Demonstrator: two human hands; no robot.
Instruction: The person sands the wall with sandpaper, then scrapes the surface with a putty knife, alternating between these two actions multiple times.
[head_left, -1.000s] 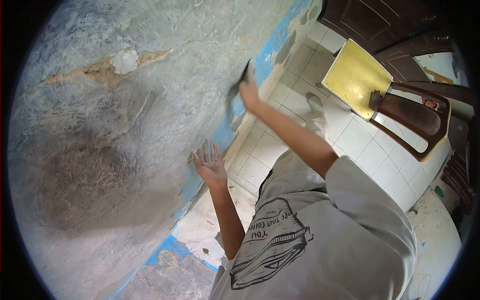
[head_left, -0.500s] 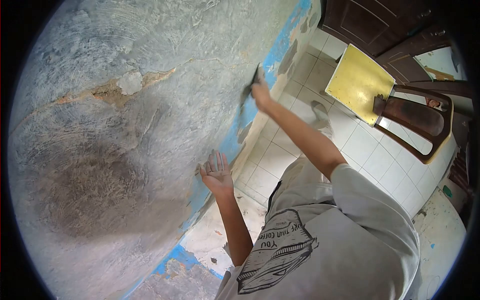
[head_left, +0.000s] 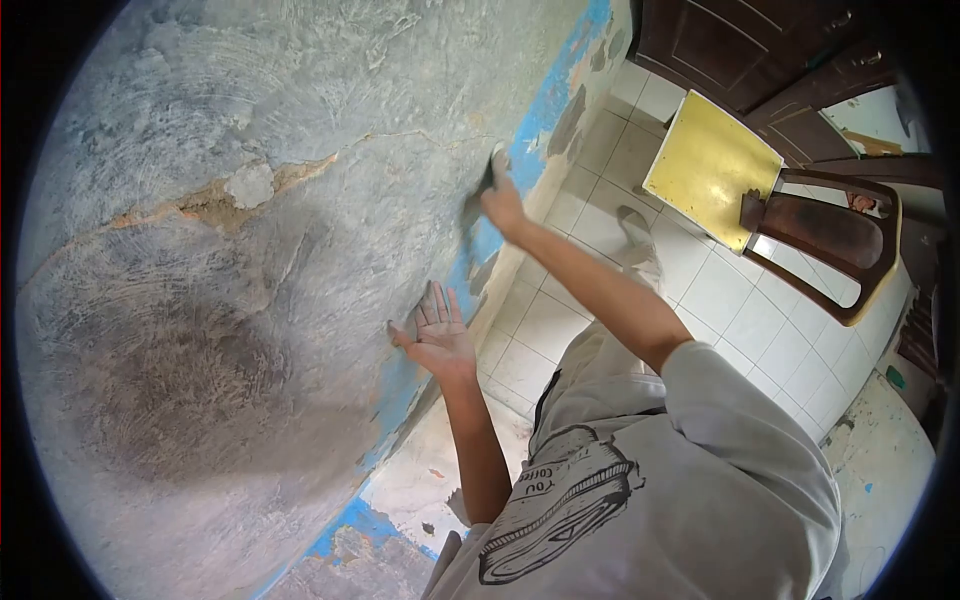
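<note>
My right hand (head_left: 503,203) is closed round a small dark, flat tool (head_left: 488,178), its kind mostly hidden by the fingers. The tool lies against the rough grey plaster wall (head_left: 330,230), beside the worn blue painted strip (head_left: 555,95) along the wall's lower part. Lower in the view, my left hand (head_left: 440,338) is open, palm showing and fingers spread, right by the wall over the same blue strip. Grey dust covers its fingers and palm.
A long crack (head_left: 215,203) with crumbling plaster crosses the wall. On the tiled floor (head_left: 720,290) to the right, a wooden chair with a yellow seat (head_left: 712,165) stands near dark wooden cabinet doors (head_left: 730,50). My foot (head_left: 635,225) is on the tiles.
My right hand has slid the dark tool slightly left and down along the wall, away from the blue strip. My left hand stays open, a little shifted in view.
</note>
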